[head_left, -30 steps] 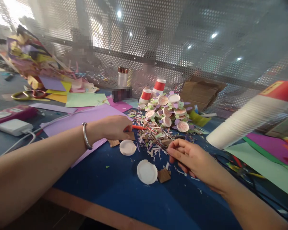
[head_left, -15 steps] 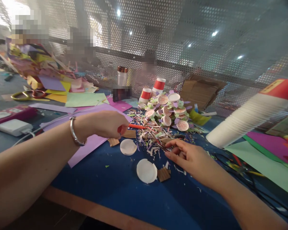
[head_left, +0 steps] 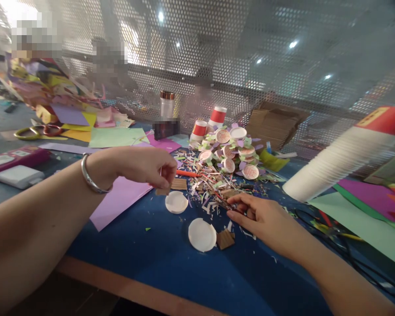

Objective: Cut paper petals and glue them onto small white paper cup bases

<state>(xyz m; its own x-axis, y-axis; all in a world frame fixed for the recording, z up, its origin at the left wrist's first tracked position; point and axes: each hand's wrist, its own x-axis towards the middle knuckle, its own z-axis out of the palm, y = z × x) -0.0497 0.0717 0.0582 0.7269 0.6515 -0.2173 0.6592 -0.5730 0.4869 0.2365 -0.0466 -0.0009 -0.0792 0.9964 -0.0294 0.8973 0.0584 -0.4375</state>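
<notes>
On the desk (head_left: 164, 267), nearest lies a white disc (head_left: 202, 235), a cardboard square (head_left: 225, 239) just beside it at three o'clock. From that disc, the right hand (head_left: 261, 217) sits at two, its curled grip's contents impossible to tell; at eleven, beyond a second disc (head_left: 177, 202), the left hand (head_left: 148, 164) pinches a cardboard piece (head_left: 163, 191).

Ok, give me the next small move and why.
Probably shift the small cardboard piece over the farther white paper disc: the left hand seems to pinch it right beside that disc, while the right hand is farther off, by the paper scraps.
</notes>
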